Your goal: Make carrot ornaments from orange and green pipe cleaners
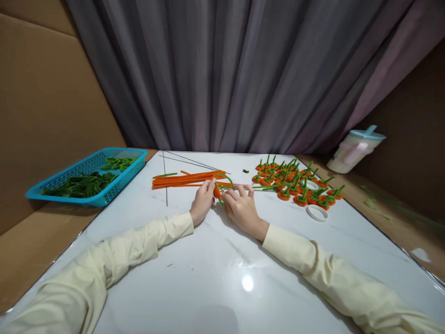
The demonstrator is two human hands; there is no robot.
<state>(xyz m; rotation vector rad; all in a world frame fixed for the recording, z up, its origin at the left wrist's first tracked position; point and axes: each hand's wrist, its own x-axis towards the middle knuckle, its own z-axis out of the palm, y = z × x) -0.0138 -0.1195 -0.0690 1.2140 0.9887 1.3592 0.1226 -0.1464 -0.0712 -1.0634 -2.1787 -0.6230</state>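
My left hand (202,201) and my right hand (242,207) meet at the middle of the white table (194,278). Both pinch a small orange pipe-cleaner coil (217,191) with a green pipe-cleaner stem that loops above it. The fingers of both hands are closed on this piece. Just behind the hands lies a bundle of straight orange pipe cleaners (184,179). Both arms wear pale yellow sleeves.
A pile of finished orange-and-green pieces (295,182) lies at the right. A white tape ring (316,213) sits near it. A blue basket (91,175) of green pipe cleaners stands at the left. A capped white jug (354,149) leans back right. Thin wires (187,160) lie behind.
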